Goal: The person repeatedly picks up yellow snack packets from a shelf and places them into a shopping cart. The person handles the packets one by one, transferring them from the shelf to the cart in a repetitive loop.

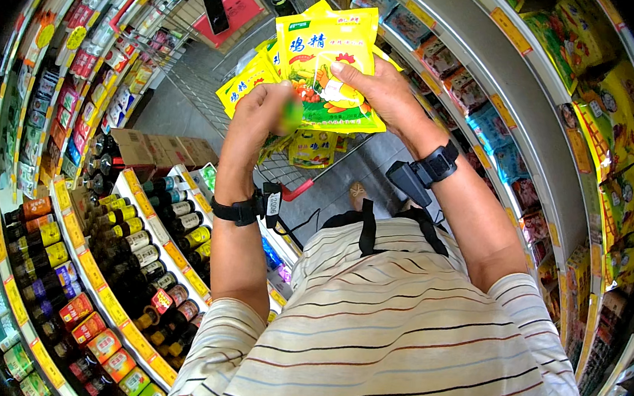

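Observation:
A yellow plastic seasoning packet, printed with a cartoon chicken and writing, is held up in front of me above a shopping cart. My right hand pinches its right side, thumb on the front face. At the packet's lower left, my left hand is closed on more yellow packets, fanned out behind and to the left. How many it grips is hidden by the overlap. Another yellow packet shows below, at the wire cart. Both wrists wear black strapped devices.
A black phone lies on a red panel in the cart. Bottled goods fill the shelves at lower left. Bagged goods line the right shelves. An open cardboard box stands beside the bottles.

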A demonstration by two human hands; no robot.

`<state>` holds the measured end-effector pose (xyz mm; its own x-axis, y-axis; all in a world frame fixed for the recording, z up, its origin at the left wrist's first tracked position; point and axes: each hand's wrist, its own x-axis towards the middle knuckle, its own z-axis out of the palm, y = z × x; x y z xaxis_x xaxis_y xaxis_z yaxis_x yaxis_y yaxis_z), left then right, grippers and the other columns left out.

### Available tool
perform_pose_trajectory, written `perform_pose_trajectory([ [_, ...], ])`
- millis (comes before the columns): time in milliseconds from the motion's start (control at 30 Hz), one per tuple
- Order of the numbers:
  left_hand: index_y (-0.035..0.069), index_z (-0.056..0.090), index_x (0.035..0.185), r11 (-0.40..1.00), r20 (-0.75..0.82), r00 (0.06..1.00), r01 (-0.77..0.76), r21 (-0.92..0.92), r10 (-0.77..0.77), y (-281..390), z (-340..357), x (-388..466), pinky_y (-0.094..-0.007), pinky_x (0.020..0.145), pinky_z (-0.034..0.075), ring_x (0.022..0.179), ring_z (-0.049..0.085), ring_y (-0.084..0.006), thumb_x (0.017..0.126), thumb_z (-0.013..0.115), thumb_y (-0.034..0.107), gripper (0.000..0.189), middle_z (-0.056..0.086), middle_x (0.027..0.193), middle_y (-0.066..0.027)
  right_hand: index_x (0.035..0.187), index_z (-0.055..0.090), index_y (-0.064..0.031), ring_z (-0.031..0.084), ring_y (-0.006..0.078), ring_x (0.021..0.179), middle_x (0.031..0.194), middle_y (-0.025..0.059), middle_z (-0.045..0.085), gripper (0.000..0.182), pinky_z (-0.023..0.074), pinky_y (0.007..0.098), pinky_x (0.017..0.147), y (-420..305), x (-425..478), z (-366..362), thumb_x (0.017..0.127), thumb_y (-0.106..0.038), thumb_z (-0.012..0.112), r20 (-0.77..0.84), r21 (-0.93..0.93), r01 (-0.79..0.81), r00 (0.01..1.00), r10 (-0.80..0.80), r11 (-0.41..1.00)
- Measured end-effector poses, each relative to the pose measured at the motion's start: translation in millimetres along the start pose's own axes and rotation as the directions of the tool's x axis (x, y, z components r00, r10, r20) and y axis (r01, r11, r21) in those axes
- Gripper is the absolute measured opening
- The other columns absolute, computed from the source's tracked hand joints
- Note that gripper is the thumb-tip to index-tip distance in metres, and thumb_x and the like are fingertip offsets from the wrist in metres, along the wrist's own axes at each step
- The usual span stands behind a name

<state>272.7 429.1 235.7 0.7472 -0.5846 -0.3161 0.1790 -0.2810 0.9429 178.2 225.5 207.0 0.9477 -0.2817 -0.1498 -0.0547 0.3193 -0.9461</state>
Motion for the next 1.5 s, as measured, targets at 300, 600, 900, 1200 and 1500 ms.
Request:
perform_pose_trajectory([
  [300,0.001,0.061,0.116,0.989,0.079,0.997,0.012,-0.146,0.000,-17.3,8.0,13.4,-0.0247,0.074,0.050,0.084,0.063,-0.0109,0.093,0.068,0.033,0.040,0.067,0.099,-0.0045,0.119,0.065,0.0004,0.068,0.0131,0.091,0.108,0.0076,0.071,0.043,0.0538,0.0286,0.080,2.3,-2.3,0.1,0.091,-0.031,0.072,-0.014,-0.073,-0.013,1.000,0.012,0.997],
  [600,0.003,0.059,0.116,0.858,-0.227,0.957,-0.268,-0.438,0.183,-7.9,-8.0,-1.4,-0.0225,0.074,0.052,0.085,0.062,-0.0072,0.095,0.066,0.021,0.029,0.067,0.104,-0.0027,0.122,0.059,0.0022,0.065,0.0125,0.092,0.107,0.0083,0.070,0.047,0.0505,0.0272,0.085,-7.4,-6.8,-29.4,0.093,-0.033,0.069,-0.175,-0.109,0.027,0.984,-0.046,0.994],
  [900,0.000,0.062,0.107,0.998,-0.274,0.962,0.003,-0.062,-0.020,-73.9,-65.1,26.4,-0.0246,0.053,0.050,0.071,0.064,-0.0103,0.093,0.069,0.025,0.030,0.068,0.092,-0.0049,0.122,0.060,0.0040,0.067,0.0130,0.087,0.107,0.0085,0.069,0.035,0.0525,0.0269,0.079,-9.5,-5.2,-77.9,0.097,-0.021,0.064,-0.305,0.025,0.033,0.952,-0.024,0.999],
  [1200,0.000,0.056,0.110,0.999,-0.323,0.946,0.006,-0.035,-0.017,-96.3,-57.7,26.0,-0.0235,0.047,0.047,0.066,0.062,-0.0093,0.094,0.067,0.028,0.034,0.066,0.088,-0.0045,0.123,0.060,0.0018,0.066,0.0155,0.094,0.107,0.0095,0.070,0.043,0.0508,0.0298,0.086,-2.5,18.8,-37.6,0.095,-0.030,0.067,-0.125,-0.189,-0.076,0.991,0.053,0.979],
  [1500,-0.005,0.049,0.118,1.000,-0.375,0.927,-0.018,0.003,0.018,-96.9,-48.8,32.0,-0.0240,0.046,0.050,0.068,0.064,-0.0110,0.094,0.065,0.028,0.044,0.064,0.094,-0.0087,0.134,0.052,-0.0016,0.055,0.0403,0.118,0.129,0.0249,0.055,0.062,0.0447,0.0433,0.100,46.4,33.0,-55.8,0.084,-0.032,0.072,-0.039,-0.846,0.119,0.958,-0.283,0.520],
])
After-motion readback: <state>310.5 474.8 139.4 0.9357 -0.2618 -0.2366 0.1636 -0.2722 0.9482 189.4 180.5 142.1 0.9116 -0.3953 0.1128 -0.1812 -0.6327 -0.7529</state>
